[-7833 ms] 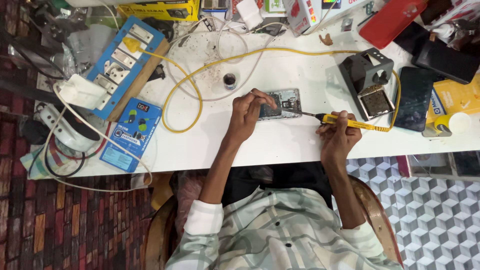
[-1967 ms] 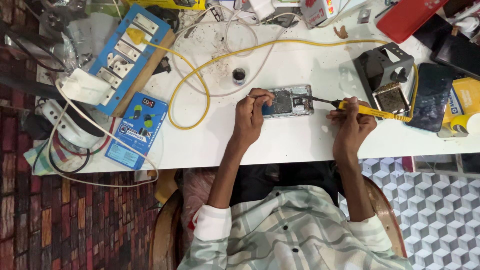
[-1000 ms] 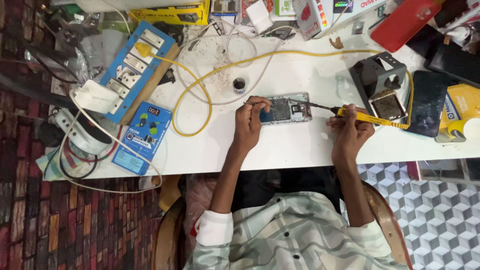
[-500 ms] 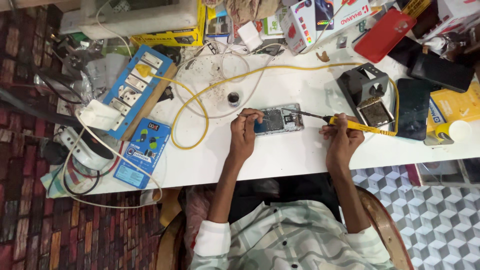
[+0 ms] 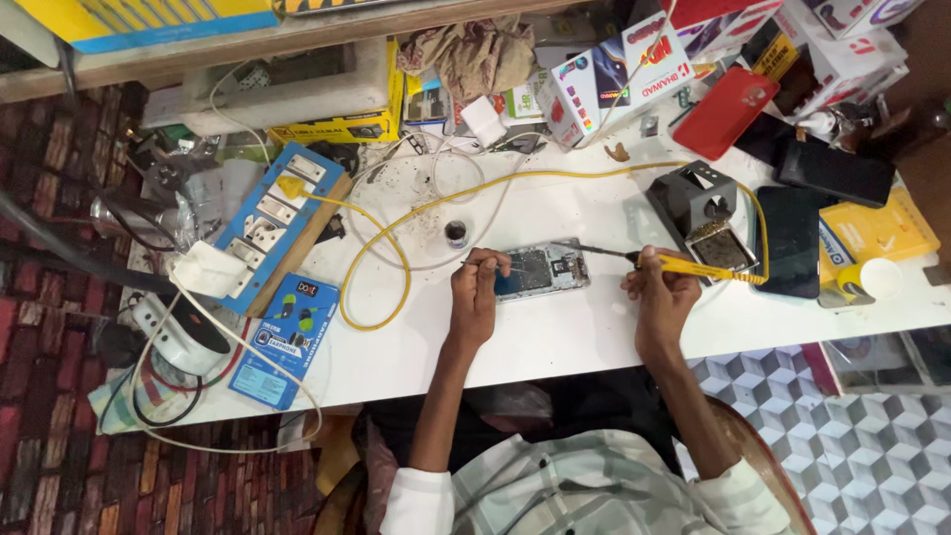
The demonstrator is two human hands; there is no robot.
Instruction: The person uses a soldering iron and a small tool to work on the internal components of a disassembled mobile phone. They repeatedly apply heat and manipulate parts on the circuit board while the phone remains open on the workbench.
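Yellow-handled soldering iron (image 5: 684,264) clamped in the right hand (image 5: 657,294), dark tip reaching left onto the opened phone (image 5: 540,269) at frame centre on the white table (image 5: 555,347). Left hand (image 5: 475,293) pinched shut on thin tweezers (image 5: 485,263) over the phone's left end. Back cover already off, board and silvery frame exposed; soldering seemingly mid-way, reassembly not yet begun.
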